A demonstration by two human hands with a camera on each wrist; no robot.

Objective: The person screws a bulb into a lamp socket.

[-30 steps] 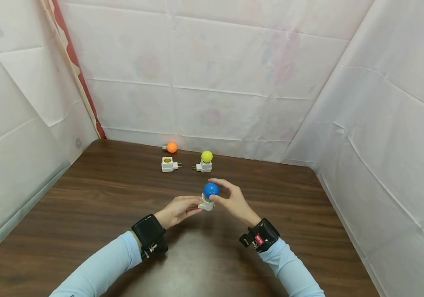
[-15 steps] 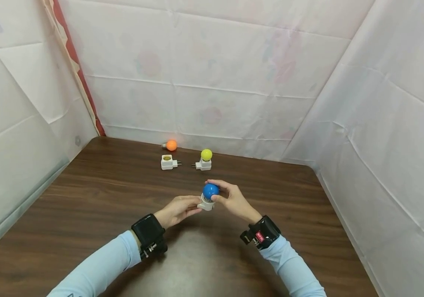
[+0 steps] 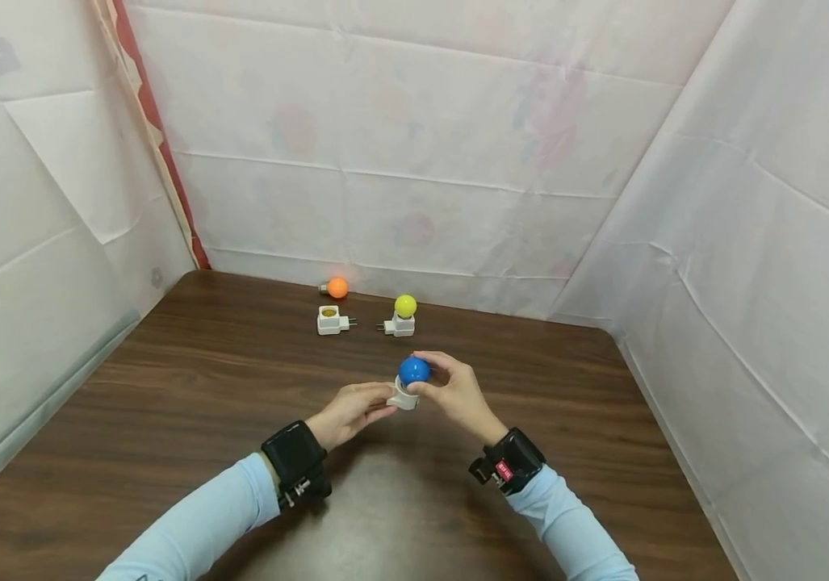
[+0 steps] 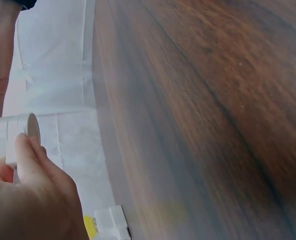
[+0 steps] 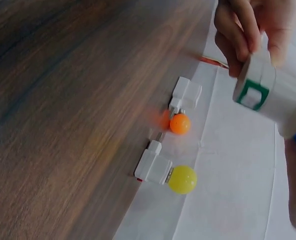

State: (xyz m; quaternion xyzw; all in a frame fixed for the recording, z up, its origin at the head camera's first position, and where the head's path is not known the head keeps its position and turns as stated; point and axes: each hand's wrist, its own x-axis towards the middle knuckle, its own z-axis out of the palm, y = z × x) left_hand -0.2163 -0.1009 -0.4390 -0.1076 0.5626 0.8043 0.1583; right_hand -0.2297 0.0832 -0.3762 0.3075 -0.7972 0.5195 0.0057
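Observation:
My left hand (image 3: pixel 349 413) pinches a white lamp socket (image 3: pixel 403 399) from its left side, over the middle of the table. In the right wrist view this socket (image 5: pixel 268 92) shows a green square mark on its side. A round blue light bulb (image 3: pixel 414 370) sits upright at the socket's mouth. My right hand (image 3: pixel 458 395) grips that bulb from the right, thumb at the front and fingers behind. The left wrist view shows the left fingers (image 4: pixel 30 155) on the socket; the blue bulb is out of sight there.
Farther back on the brown wooden table (image 3: pixel 240 371), a yellow bulb (image 3: pixel 405 306) stands in a second white plug-in socket (image 3: pixel 401 326). Left of it lies a third socket (image 3: pixel 330 321) with an open mouth. An orange bulb (image 3: pixel 337 287) lies behind. White sheets (image 3: pixel 414 145) enclose the table.
Both hands keep their hold on the socket and the blue bulb. The right fingers shift slightly around the bulb, and the head view sways a little.

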